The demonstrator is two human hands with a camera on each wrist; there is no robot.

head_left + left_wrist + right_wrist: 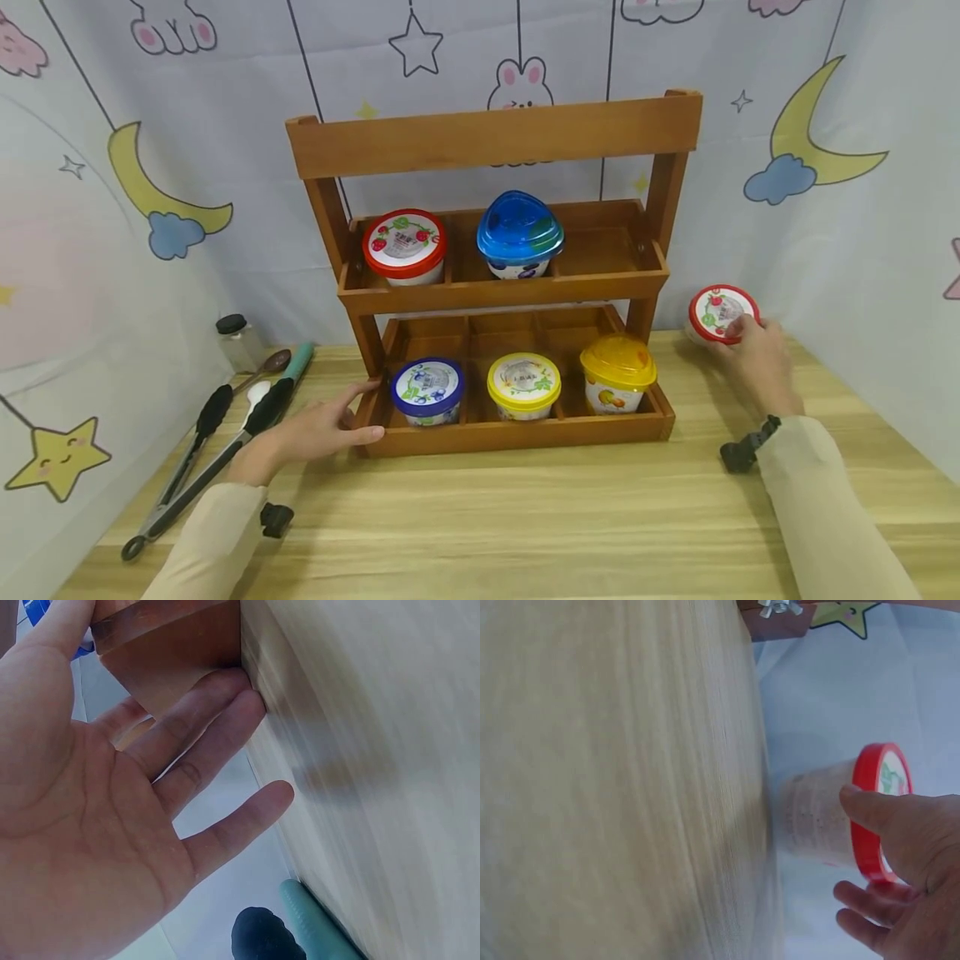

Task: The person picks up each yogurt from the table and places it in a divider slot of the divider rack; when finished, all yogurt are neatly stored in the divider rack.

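Observation:
At the far right of the head view, my right hand [759, 367] holds a white tub with a red strawberry-printed lid [722, 310]. The right wrist view shows the thumb on the red rim of this tub [821, 814], with the fingers partly hidden behind it. My left hand [318, 429] rests at the left front corner of a two-tier wooden rack [517, 442]. Its fingers [214, 754] are extended against the side, and its thumb lies by the front edge. In the rack's lower tier sit a blue-lidded tub [427, 387], a flat yellow-lidded tub [523, 383] and a domed yellow-lidded tub [618, 371].
A red-lidded tub [405, 242] and a tub with a blue domed lid [519, 233] occupy the upper tier. Left on the table lie black-tipped tongs [217, 467], a brown spoon [276, 361] and a black-capped jar [238, 342]. A printed curtain [465, 75] hangs behind.

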